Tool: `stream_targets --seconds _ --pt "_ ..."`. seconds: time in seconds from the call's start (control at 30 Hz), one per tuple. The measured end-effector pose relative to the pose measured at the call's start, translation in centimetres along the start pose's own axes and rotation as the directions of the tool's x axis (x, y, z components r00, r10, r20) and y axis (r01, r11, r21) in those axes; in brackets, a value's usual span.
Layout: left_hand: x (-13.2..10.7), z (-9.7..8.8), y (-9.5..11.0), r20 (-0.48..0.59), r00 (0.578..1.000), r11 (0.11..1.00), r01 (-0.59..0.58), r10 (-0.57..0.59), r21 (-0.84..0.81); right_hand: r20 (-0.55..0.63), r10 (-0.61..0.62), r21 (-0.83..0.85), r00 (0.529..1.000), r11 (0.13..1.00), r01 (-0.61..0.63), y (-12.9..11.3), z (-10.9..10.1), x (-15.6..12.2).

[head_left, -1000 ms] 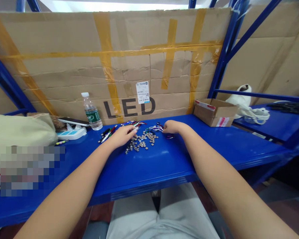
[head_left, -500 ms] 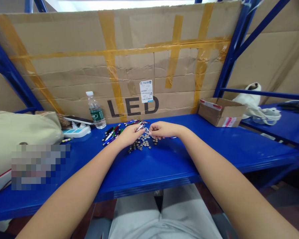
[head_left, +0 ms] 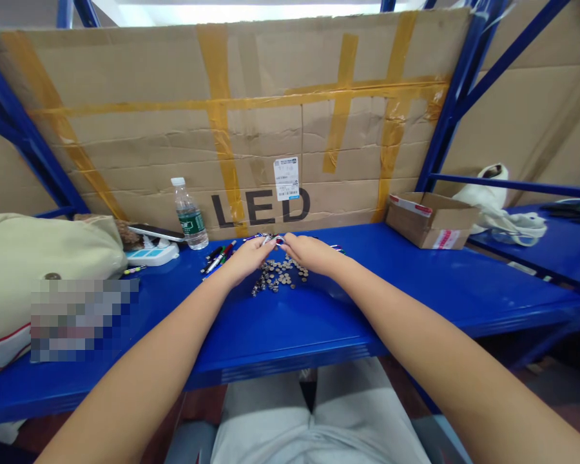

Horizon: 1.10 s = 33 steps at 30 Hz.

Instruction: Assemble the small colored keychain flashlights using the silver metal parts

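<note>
My left hand [head_left: 249,259] is closed around a slim silvery, pen-like piece [head_left: 267,240], mostly covered by the fingers. Against it sits my right hand [head_left: 309,252], fingertips pinched at the piece's right end; what exactly they grip is too small to tell. Just below the hands, many small round silvery discs [head_left: 284,278], like button cells, lie scattered on the blue table [head_left: 290,325]. Darker small metal bits [head_left: 257,288] are heaped at their left side. Slim pens or pen-like tubes [head_left: 217,258] in several colours lie left of my left hand, with more behind both hands.
A water bottle [head_left: 190,219] stands at the back left, near a white power strip [head_left: 153,254], a phone [head_left: 155,232] and a pale bag [head_left: 43,251]. At the right sits an open cardboard box [head_left: 428,222]. Behind the table rises a large cardboard sheet [head_left: 164,142].
My right hand has moved left and slightly up, so its fingertips now meet those of my left hand. More of the discs show below. The view has shifted slightly.
</note>
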<state>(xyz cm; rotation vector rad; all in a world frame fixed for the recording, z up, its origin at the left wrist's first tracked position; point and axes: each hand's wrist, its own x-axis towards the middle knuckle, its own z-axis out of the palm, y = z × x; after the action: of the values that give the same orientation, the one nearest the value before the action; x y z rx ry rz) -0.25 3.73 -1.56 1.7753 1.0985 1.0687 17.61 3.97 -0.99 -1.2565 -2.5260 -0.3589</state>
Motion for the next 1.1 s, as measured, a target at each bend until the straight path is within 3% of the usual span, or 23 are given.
stream_targets --seconds 0.1,0.23,0.37,0.47,0.63,0.7,0.77,0.83,0.93,1.0,1.1 --pt "0.0 -0.5 -0.2 0.063 0.996 0.989 -0.071 0.063 0.132 0.013 -0.003 0.037 1.0 0.999 0.003 0.1 -0.1 0.1" --pt "0.0 -0.5 0.1 0.036 0.985 0.938 -0.17 0.167 0.302 0.037 -0.076 0.074 0.996 0.995 0.074 -0.2 -0.3 0.0" --pt "0.1 -0.2 0.5 -0.048 0.986 0.922 -0.129 0.157 0.365 0.021 -0.037 -0.009 0.999 0.999 0.037 -0.5 -0.4 -0.2" --pt "0.0 0.0 0.5 -0.07 0.988 0.937 -0.108 0.138 0.332 0.001 -0.043 -0.071 0.999 0.997 0.042 -0.6 -0.3 -0.2" --pt "0.0 -0.2 0.1 0.005 0.993 0.972 -0.113 0.115 0.205 0.001 -0.094 -0.042 0.996 0.995 0.094 -0.8 0.0 -0.1" --pt "0.0 -0.4 0.1 0.041 0.995 0.985 -0.097 0.092 0.144 -0.018 -0.106 0.063 0.994 0.992 0.106 -0.8 0.2 0.1" --pt "0.0 -0.8 0.1 0.066 0.995 0.991 -0.082 0.075 0.11 -0.087 -0.096 0.27 0.992 0.956 0.116 -0.7 0.4 0.2" --pt "-0.1 -1.0 0.1 0.092 0.993 0.987 -0.088 0.076 0.137 -0.154 -0.036 0.552 0.987 0.826 0.116 -0.6 0.5 0.3" --pt "-0.3 -1.1 0.2 0.141 0.985 0.97 -0.129 0.101 0.206 -0.099 0.016 0.894 0.995 0.441 0.082 -0.6 0.5 0.2" --pt "-0.4 -1.0 0.4 0.158 0.981 0.973 -0.139 0.111 0.184 -0.029 -0.041 0.982 0.999 0.186 0.036 -0.8 0.5 0.2" --pt "-0.6 -0.7 0.8 0.175 0.977 0.978 -0.146 0.12 0.149 0.041 -0.11 0.998 0.993 -0.043 -0.046 -1.0 0.4 0.1"
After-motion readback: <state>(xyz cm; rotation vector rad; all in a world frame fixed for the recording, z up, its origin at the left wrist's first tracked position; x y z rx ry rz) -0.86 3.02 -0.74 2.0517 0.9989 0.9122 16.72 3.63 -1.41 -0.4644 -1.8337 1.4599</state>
